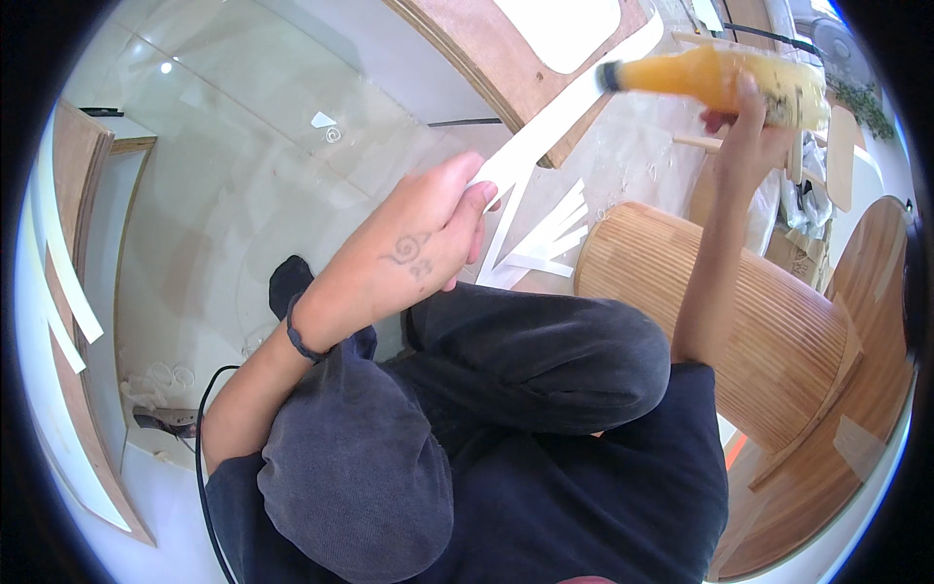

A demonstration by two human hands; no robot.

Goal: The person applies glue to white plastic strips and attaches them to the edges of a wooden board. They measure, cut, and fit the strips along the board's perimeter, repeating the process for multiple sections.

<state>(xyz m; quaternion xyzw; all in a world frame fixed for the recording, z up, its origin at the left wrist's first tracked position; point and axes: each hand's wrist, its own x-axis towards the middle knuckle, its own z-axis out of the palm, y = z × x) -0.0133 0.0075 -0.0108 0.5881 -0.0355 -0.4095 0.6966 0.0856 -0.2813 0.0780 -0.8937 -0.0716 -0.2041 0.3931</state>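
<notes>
My left hand grips a long white strip that runs up and to the right along the edge of a plywood board. My right hand is raised at the upper right and holds a yellow-orange plastic bottle tilted on its side, its dark cap end pointing left, close to the strip. I am crouched, with my dark trousers filling the lower middle.
A ribbed wooden cylinder lies on its side to my right, against a curved wooden piece. Loose white strips lie on the pale tiled floor. More plywood panels with white edging stand at the left. A fan is at the far upper right.
</notes>
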